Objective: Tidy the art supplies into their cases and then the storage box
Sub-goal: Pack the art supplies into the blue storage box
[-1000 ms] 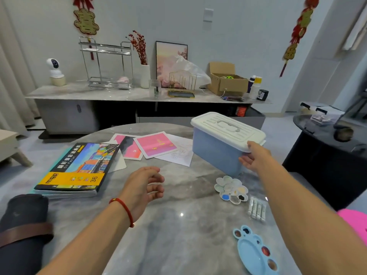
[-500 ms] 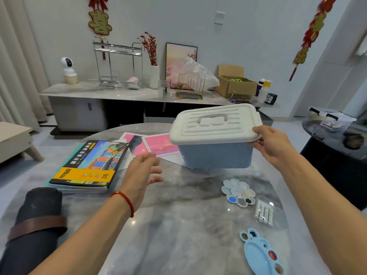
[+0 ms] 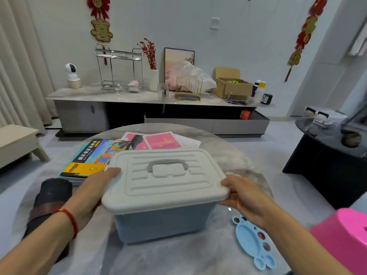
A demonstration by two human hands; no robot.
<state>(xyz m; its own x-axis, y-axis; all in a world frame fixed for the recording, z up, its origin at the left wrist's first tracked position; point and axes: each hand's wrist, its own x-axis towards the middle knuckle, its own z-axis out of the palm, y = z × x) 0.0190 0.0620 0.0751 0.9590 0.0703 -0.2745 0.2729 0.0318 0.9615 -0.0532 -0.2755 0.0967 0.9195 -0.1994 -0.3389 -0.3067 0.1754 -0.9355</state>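
Note:
A blue storage box (image 3: 162, 223) with a white lid (image 3: 164, 179) and grey handle sits in front of me on the round marble table (image 3: 178, 259). My left hand (image 3: 93, 193) grips the lid's left edge and my right hand (image 3: 244, 197) grips its right edge. A flat oil pastel case (image 3: 93, 157) lies behind the box on the left, with pink paintings (image 3: 160, 140) beyond it. A dark rolled brush case (image 3: 49, 203) with a brown strap lies at the left. A light blue palette (image 3: 252, 241) rests at the right. The flower palette and paint tubes are hidden.
A pink stool (image 3: 345, 237) stands at the lower right, a black side table (image 3: 329, 161) further right. A long sideboard (image 3: 158, 108) with a rack, vase, picture and cardboard box runs along the far wall. A beige bench (image 3: 17, 143) sits at the left.
The storage box has come from the far right of the table towards me to the middle. My left hand, free before, now grips the lid's left edge.

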